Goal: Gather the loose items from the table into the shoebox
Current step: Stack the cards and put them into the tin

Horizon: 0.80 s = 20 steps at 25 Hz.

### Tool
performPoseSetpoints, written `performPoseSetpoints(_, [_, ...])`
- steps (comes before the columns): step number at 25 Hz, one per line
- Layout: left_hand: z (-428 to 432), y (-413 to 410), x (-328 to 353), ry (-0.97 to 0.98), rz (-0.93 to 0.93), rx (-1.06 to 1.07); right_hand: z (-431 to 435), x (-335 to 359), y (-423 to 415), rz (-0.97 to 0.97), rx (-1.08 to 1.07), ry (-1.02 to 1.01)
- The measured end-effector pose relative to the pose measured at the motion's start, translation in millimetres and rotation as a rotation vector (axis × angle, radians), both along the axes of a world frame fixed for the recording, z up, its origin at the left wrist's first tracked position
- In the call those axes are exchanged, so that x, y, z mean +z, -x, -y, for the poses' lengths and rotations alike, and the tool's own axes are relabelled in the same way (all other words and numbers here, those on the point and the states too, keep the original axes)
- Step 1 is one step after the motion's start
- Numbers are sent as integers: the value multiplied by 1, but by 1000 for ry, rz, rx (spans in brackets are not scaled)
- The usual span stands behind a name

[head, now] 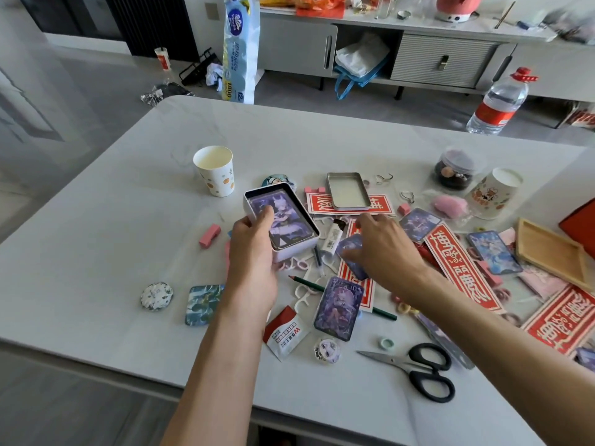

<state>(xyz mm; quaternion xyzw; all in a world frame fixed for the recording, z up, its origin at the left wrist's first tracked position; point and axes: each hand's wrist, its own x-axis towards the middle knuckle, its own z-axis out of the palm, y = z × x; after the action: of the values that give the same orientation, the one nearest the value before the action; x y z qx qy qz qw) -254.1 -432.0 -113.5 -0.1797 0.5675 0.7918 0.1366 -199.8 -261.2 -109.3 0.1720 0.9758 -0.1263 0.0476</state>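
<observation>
Gripping entry: left hand (254, 249), fingers curled round a small open tin (291, 252) at mid-table (128, 220), thumb pressing the card inside (289, 220). Right hand (383, 246), palm down, forearm outstretched, fingertips pinching a purple card (351, 260) among loose items beside the tin.

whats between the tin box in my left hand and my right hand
Head view: a small white tube with a dark cap and a thin clear stick lie between the white tin box and the right hand.
</observation>
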Motion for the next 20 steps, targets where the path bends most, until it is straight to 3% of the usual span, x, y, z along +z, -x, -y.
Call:
performPoseSetpoints(2, [-1,0,1,-33,5,12,0,-14,-1,96,-11,-79])
performPoseSetpoints(5, [0,2,-1,-69,3,24,-1,-25,2,72,-47,-57])
performPoseSetpoints(10, [-1,1,3,-59,-15,-6,-20,-6,-8,-80,-123,225])
performPoseSetpoints(13, [0,0,4,-48,-4,-12,-13,-3,-34,30,-75,458])
performPoseSetpoints(16, [-1,-3,7,-53,14,0,9,-16,-54,188,31,308])
performPoseSetpoints(20, [1,-2,6,-49,-10,-21,13,-23,-53,136,34,51])
